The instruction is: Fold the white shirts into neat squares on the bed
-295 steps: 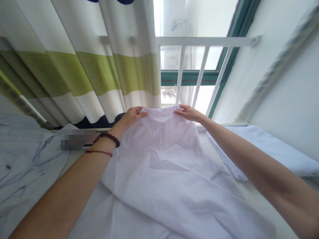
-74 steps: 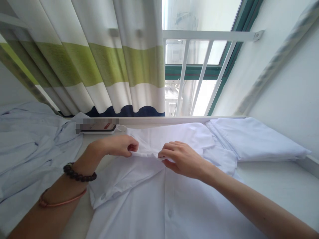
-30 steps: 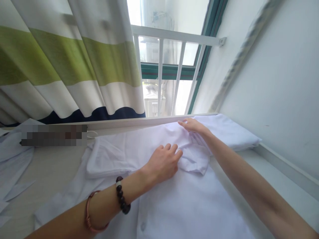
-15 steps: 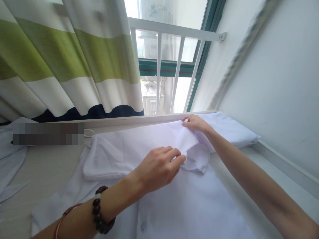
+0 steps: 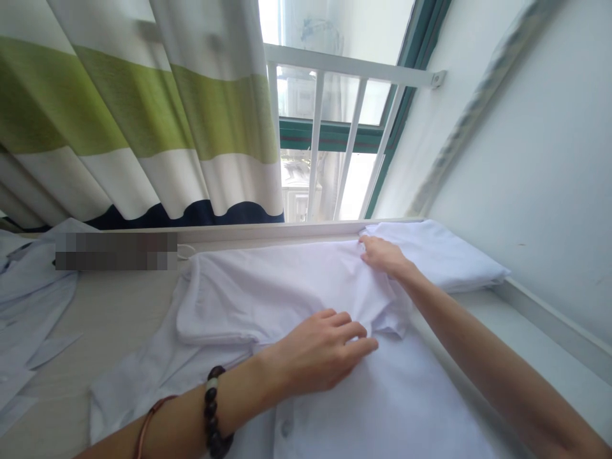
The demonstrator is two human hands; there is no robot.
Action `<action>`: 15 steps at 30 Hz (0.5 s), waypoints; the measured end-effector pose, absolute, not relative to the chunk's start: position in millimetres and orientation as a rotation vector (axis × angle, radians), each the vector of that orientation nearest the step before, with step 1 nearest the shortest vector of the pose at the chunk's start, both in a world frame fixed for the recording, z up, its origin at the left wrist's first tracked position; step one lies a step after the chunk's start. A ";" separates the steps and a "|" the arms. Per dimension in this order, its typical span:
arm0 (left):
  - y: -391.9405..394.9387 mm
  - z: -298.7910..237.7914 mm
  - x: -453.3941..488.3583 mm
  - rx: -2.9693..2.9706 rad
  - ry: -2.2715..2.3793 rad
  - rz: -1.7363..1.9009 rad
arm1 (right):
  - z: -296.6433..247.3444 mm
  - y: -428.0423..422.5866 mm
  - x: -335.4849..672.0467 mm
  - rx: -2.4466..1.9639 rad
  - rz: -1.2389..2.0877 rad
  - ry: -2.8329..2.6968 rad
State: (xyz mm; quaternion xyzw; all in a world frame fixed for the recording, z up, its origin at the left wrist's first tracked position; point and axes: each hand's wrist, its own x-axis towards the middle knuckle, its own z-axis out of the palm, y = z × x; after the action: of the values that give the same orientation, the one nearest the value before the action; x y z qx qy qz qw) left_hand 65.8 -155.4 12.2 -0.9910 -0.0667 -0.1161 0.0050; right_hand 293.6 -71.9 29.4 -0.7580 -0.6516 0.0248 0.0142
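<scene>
- White shirt [image 5: 272, 287]: lower centre of frame, one part folded over. Likely light, soft, easily creased; best held by its folded corners.
- Left hand [image 5: 322, 350]: below centre, palm down, fingers loosely spread over shirt.
- Right hand [image 5: 384, 255]: right of centre, fingertips at far edge; cannot tell whether pinching.

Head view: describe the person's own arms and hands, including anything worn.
The left hand is ungloved; its wrist wears a bracelet of dark round beads with one pale bead, and a thin reddish-brown band sits farther up the forearm. The right hand and forearm show nothing worn. No sleeve is visible on either arm.
</scene>
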 end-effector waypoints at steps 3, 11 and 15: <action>-161.5 13.6 50.7 -3.116 -0.382 -0.309 | 32.5 -72.8 281.4 -2.326 -0.095 -2.059; -151.1 25.9 -23.1 -3.084 -0.922 -0.016 | -4.5 -54.6 254.7 -2.049 -0.047 -2.147; -150.8 24.1 -32.9 -3.049 -0.988 0.124 | -29.1 -48.5 255.6 -2.109 0.083 -2.110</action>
State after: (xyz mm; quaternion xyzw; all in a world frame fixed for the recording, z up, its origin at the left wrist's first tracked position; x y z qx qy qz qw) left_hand -32.9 -150.8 24.1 -0.9501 -0.3079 0.0386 -0.0329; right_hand 255.6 -48.5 -29.1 -0.7044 -0.7049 0.0278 0.0785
